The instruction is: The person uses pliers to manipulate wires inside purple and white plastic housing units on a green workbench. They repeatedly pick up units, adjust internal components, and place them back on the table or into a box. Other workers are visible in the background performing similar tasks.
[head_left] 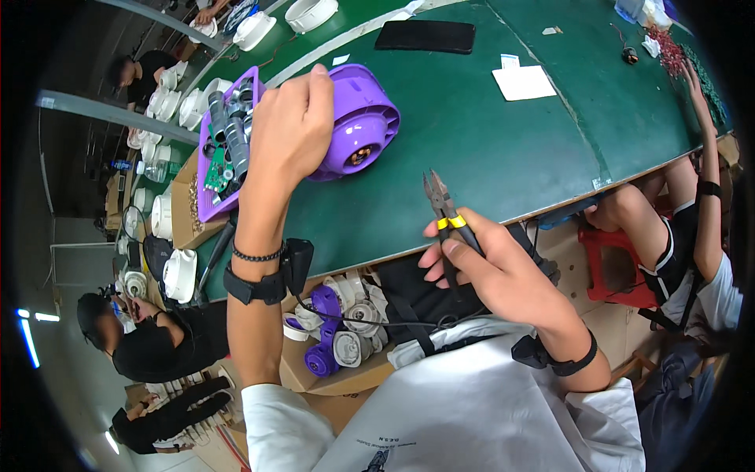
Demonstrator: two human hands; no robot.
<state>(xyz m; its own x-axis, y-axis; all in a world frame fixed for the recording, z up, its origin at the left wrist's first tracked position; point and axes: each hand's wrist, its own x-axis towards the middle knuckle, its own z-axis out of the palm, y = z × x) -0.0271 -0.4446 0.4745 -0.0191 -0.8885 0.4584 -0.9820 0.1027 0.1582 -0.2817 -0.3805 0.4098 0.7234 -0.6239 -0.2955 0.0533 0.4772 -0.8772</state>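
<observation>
Glossy purple housing (363,102), coppery centre (360,156) at six o'clock.
Left hand (295,122) curls against it (grip hidden, cannot tell); right hand (497,263) loosely grips yellow-banded pliers (443,204).

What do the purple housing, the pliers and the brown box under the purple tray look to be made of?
Purple housing: probably moulded plastic, glossy; bright highlights and even colour suggest it.
Pliers: likely steel, dark with a dull metallic sheen; grips black and yellow, perhaps plastic or rubber.
Brown box: apparently cardboard, matte tan with flat sides.

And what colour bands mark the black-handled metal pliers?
Yellow bands, clearest in the head view.
</observation>
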